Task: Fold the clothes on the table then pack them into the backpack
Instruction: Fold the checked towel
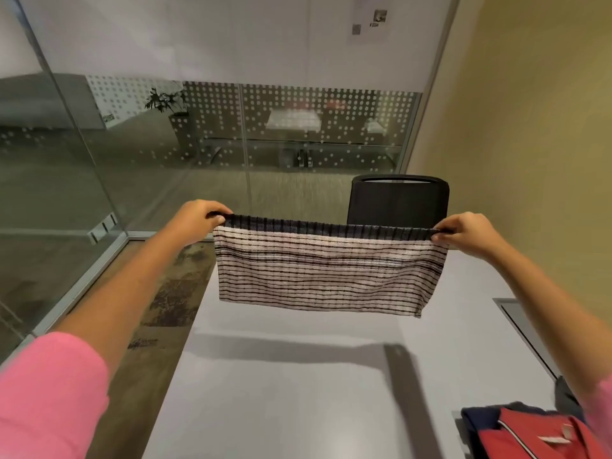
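Note:
A white garment with thin dark stripes [326,270] hangs in the air above the grey table [291,392], folded over so it forms a wide band. My left hand [198,218] pinches its top left corner and my right hand [463,231] pinches its top right corner, holding the dark top edge stretched flat between them. A red and navy garment [530,432] lies on the table at the bottom right, partly cut off by the frame. No backpack shows in the view.
A black chair [399,200] stands at the far end of the table. Glass walls run along the left and back, a tan wall on the right. A cable hatch [520,326] is set into the table's right side.

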